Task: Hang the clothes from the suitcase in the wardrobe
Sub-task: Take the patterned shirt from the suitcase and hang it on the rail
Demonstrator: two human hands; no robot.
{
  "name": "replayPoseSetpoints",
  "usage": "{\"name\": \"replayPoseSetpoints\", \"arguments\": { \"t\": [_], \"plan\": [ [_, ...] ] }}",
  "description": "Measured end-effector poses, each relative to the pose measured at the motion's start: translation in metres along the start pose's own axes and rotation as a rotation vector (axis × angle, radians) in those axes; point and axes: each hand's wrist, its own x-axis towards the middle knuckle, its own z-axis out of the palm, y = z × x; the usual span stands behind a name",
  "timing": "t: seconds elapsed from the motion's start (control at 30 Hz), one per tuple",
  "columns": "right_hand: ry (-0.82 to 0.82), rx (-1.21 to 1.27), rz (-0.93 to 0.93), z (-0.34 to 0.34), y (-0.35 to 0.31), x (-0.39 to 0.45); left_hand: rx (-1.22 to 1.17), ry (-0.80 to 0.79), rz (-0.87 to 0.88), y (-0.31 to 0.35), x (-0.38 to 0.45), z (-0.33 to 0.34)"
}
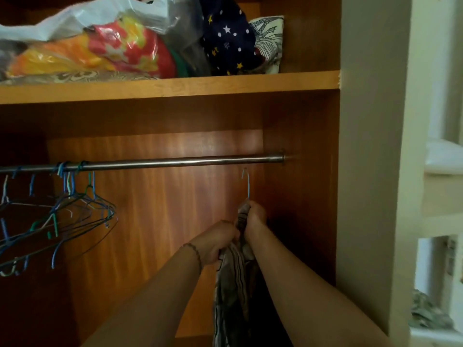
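Thin wire hanger (248,184), crumpled striped cloth (234,284)

I have one view only, from the head camera, so no second view overlaps it. It sits close to the open brown wooden wardrobe (300,196) and faces straight into it, tilted slightly up. The horizontal steel hanging rail (175,161) runs across mid-frame, the orange wooden shelf (175,87) crosses above it, and both forearms enter from the bottom edge.

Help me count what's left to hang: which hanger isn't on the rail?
The light-blue hanger gripped with the striped garment: its hook sits below the rail, unlike the bunch of empty hangers hooked on.
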Motion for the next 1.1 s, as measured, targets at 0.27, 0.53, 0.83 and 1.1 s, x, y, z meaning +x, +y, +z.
{"name": "replayPoseSetpoints", "arguments": {
  "t": [0.27, 0.53, 0.83, 1.1],
  "plan": [
    [0.068, 0.033, -0.084, 0.026, -0.034, 0.022, -0.134, 0.031, 0.070, 0.034, 0.033, 0.004],
    [0.051, -0.035, -0.255, 0.032, -0.061, 0.012, -0.132, 0.062, 0.161, 0.047, 0.040, 0.011],
    [0.072, -0.134, -0.321, 0.017, -0.044, -0.014, -0.090, 0.073, 0.203, 0.024, 0.012, 0.029],
    [0.013, -0.358, -0.327, 0.005, -0.020, -0.023, -0.043, 0.060, 0.176, -0.007, 0.010, 0.036]
  ]
}}
